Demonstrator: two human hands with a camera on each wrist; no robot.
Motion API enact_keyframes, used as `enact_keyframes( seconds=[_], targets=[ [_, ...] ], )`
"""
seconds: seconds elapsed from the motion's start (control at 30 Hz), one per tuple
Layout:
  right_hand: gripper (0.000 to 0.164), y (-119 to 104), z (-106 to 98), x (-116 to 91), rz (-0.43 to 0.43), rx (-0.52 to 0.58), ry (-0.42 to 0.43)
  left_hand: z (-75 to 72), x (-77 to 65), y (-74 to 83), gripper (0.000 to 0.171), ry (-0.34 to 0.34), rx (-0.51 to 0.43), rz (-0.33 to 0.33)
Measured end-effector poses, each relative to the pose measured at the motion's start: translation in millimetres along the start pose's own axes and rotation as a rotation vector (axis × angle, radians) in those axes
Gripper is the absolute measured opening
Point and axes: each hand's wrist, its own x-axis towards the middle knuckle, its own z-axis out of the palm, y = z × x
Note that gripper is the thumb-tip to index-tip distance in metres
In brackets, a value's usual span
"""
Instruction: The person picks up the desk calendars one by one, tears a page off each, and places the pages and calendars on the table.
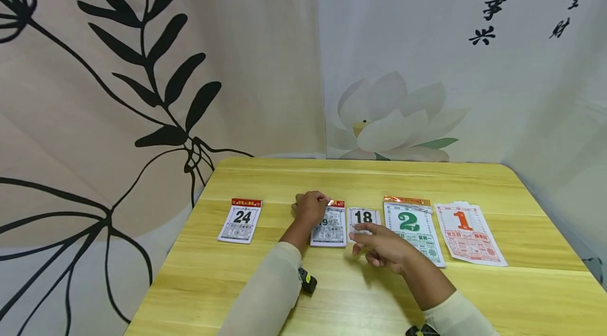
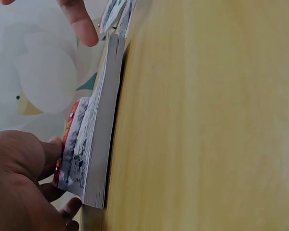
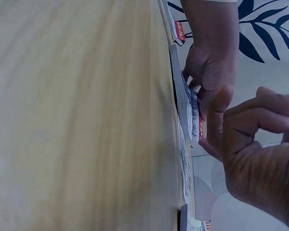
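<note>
My left hand (image 1: 310,208) grips the top left corner of a small tear-off calendar (image 1: 329,231) with a red header and the number 19. In the left wrist view the thumb lies at the red binding, and the other fingers reach round the edge of the thick page block (image 2: 102,130). Just right of it lies a loose calendar sheet (image 1: 364,216) numbered 18. Over that sheet's lower part hovers my right hand (image 1: 386,247), holding nothing, its fingers loosely bent. The right wrist view shows these bent fingers (image 3: 260,113) close to the left hand.
Another small tear-off calendar (image 1: 241,221), numbered 24, lies to the left. On the right are a larger calendar (image 1: 409,220) with a green 2 and a stack of loose sheets (image 1: 469,233) with a red 1. The wooden table (image 1: 370,304) backs onto a printed curtain (image 1: 265,62).
</note>
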Motion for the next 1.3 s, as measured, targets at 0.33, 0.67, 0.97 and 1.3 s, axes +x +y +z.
enact_keyframes(
  seconds=[0.33,0.67,0.97,1.3],
  targets=[
    [0.069,0.6,-0.6,0.4,-0.017,0.008,-0.021,-1.3,1.2,-2.0,0.022,-0.057,0.029,0.025],
    [0.065,-1.1,-0.2,1.2,-0.040,0.014,-0.042,-6.5,-2.1,-4.4,0.029,-0.031,0.033,0.079],
    [0.068,-5.7,2.1,0.6,-0.050,0.001,-0.051,-16.8,-2.8,-6.5,0.033,0.032,0.080,0.040],
    [0.058,-6.3,5.1,1.8,-0.059,-0.002,-0.043,-25.9,-6.0,-13.2,0.032,0.080,0.083,0.007]
  ],
)
